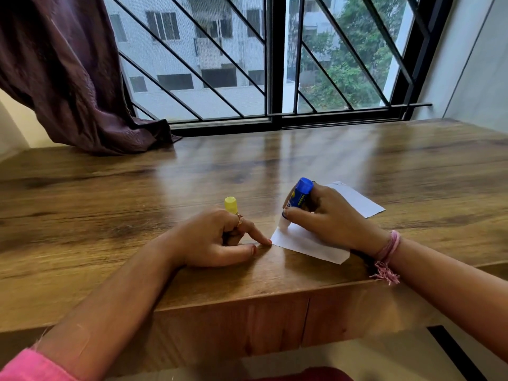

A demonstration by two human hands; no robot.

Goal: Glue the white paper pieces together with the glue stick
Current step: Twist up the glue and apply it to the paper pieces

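Right hand: your right hand (332, 218) grips the blue glue stick (298, 199), tilted, its white tip down on the near paper piece (308, 243).
Left hand: your left hand (220, 237) curls round the yellow cap (230, 204), and its forefinger presses the paper's left corner.
Second paper: another white piece (357, 200) lies just behind your right hand, on the wooden table (165, 188).
Wrist: a pink thread band (387, 251) circles your right wrist.
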